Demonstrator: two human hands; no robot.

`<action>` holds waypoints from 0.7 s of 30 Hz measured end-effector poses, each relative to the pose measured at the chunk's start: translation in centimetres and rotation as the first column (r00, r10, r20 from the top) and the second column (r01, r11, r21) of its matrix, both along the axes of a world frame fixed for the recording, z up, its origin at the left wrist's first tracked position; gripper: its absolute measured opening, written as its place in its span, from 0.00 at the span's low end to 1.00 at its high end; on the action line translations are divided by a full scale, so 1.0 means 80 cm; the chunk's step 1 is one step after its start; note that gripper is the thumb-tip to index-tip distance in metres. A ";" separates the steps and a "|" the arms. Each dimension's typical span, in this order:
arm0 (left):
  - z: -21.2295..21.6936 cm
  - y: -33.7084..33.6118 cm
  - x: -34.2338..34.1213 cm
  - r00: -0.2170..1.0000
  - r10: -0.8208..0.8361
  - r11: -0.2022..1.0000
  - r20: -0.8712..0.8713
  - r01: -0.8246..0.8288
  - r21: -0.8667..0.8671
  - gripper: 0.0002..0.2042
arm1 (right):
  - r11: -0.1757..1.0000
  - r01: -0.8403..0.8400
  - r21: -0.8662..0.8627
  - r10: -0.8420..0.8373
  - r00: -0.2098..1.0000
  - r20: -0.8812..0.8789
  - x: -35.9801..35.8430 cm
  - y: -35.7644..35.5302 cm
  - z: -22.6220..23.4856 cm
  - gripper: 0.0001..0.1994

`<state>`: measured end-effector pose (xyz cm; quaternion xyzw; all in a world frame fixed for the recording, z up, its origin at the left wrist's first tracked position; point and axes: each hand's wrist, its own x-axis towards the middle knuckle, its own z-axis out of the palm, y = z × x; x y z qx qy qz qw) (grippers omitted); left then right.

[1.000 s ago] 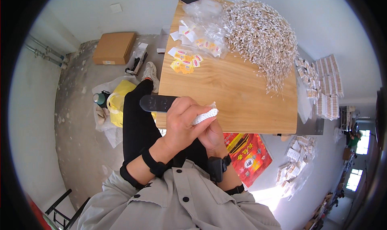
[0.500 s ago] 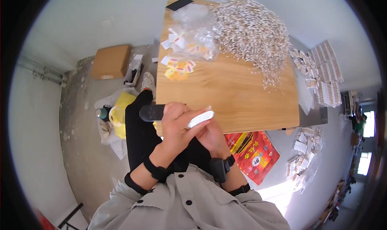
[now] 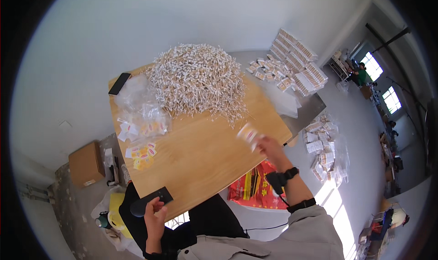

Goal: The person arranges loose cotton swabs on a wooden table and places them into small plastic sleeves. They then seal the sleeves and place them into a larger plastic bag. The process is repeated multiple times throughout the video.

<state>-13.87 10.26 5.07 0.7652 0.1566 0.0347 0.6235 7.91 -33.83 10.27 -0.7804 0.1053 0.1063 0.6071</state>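
Note:
In my right hand (image 3: 270, 149) is a small flat packet of cotton swabs (image 3: 247, 134) with a white and yellow label, pinched by its near end and held out over the right part of the wooden table (image 3: 205, 146). My left hand (image 3: 155, 214) is at the table's near left corner with loosely bent fingers apart and nothing seen in them. Beside its fingertips lies a dark device with a rounded end (image 3: 150, 201); whether they touch is unclear. A large heap of loose cotton swabs (image 3: 198, 80) covers the far part of the table.
Yellow and white labels (image 3: 142, 155) and clear plastic bags (image 3: 139, 96) lie on the table's left side, near a black phone (image 3: 119, 83). Packed swabs (image 3: 299, 55) are stacked beyond the right edge. More packets (image 3: 324, 148) lie lower right, near a red printed bag (image 3: 258, 187).
My hands have come apart. The right one has swung out to the right with the packet; the left has let go and dropped toward the dark device. The view has turned right.

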 end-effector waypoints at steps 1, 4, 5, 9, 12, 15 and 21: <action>-0.001 0.003 -0.005 1.000 0.009 0.999 -0.023 -0.010 -0.032 0.20 | 0.870 0.333 0.363 -0.415 0.893 0.174 0.021 -0.012 0.022 0.10; -0.017 0.010 -0.012 0.999 0.006 0.999 -0.046 -0.008 -0.032 0.18 | 0.769 0.566 0.297 -0.633 0.741 0.225 0.054 -0.067 0.027 0.10; -0.020 0.014 -0.013 0.997 0.007 1.000 -0.071 -0.008 -0.024 0.17 | 0.799 0.527 0.289 -0.587 0.789 0.184 0.048 -0.055 0.023 0.10; -0.032 0.026 -0.012 0.997 0.052 0.998 -0.065 -0.049 0.037 0.14 | 0.966 0.228 0.121 -0.221 0.973 -0.071 0.011 0.022 -0.032 0.12; -0.037 0.039 -0.014 0.997 0.073 0.995 -0.029 -0.070 0.075 0.12 | 0.994 -0.036 0.105 0.057 0.978 -0.203 -0.025 0.114 -0.063 0.14; -0.032 0.051 -0.017 0.992 0.129 0.989 -0.018 -0.127 0.080 0.11 | 0.962 -0.245 0.118 0.265 0.944 -0.196 -0.044 0.198 -0.072 0.14; -0.027 0.062 -0.022 0.972 0.234 0.971 -0.032 -0.233 0.048 0.09 | 0.880 -0.466 0.091 0.466 0.884 0.031 -0.018 0.317 -0.101 0.16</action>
